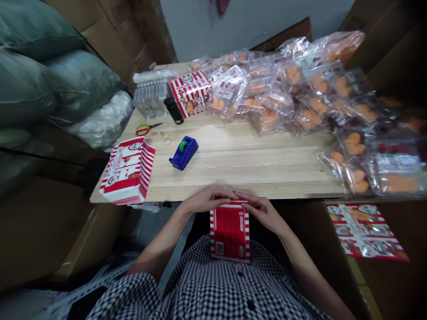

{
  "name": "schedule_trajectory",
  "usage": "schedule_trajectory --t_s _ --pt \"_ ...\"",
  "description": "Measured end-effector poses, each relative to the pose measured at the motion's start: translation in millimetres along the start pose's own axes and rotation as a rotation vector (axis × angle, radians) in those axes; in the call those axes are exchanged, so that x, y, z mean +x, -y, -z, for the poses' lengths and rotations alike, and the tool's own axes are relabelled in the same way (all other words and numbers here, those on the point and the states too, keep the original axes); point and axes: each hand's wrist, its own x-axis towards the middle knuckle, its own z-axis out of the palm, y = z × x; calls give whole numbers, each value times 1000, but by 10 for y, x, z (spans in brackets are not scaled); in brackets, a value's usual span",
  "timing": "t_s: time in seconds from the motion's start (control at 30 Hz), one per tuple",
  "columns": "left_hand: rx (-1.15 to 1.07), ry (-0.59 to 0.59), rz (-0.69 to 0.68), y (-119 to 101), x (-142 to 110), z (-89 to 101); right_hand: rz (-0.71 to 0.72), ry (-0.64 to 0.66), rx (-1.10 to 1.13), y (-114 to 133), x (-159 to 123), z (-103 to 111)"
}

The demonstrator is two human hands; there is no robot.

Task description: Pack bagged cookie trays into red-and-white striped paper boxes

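Gingham shirt (213, 284), black and white, buttoned, on the person. Red carton (230, 232), flat, white-striped edges, lower end near the shirt front, upper end just below the desk edge. Left hand (208, 199) and right hand (262, 211): narrow grip, both on the carton's top edge, fingertips (237, 194) meeting above it. Desk (253, 171), pale pine, ahead. On it, left to right: carton stack (128, 171), striped; scissors (145, 129), red-and-yellow handles; rubber bands (166, 138); clear trays (151, 98); black bottle (174, 110); made-up carton (191, 93); blue tape dispenser (183, 153); clear bags (293, 93) of orange pieces, heaped along the far and right sides. Printed sheet (367, 231), on a cardboard box right of the person. Green sacks (43, 84), far left.
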Motion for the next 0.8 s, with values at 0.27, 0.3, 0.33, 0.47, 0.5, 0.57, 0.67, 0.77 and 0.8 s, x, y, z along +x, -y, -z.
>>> schedule_trajectory --t_s 0.27,0.3,0.33,0.47,0.5,0.57,0.67,0.77,0.8 --pt "-96 -330 133 310 -382 -181 -14 29 -42 56 -119 142" --pt "-115 -332 139 315 -413 -184 -10 44 -40 70 -118 129" --pt "-125 -335 141 313 -433 -185 -13 59 -33 84 -109 107" --pt "-124 -358 129 283 -429 -226 -19 14 -22 114 -10 -49" --pt "-123 -372 127 279 -418 -248 -13 -8 -44 109 21 -86" --pt "-126 -379 135 278 -398 -265 -15 -38 -88 80 71 -128" --pt "-127 -481 137 283 -411 -85 -69 -79 -95 -2 94 -93" --pt "31 -986 116 287 -497 413 -106 -120 -76 -80 71 -4" --pt "126 -1179 141 295 -533 616 -114 -125 -67 -94 59 18"
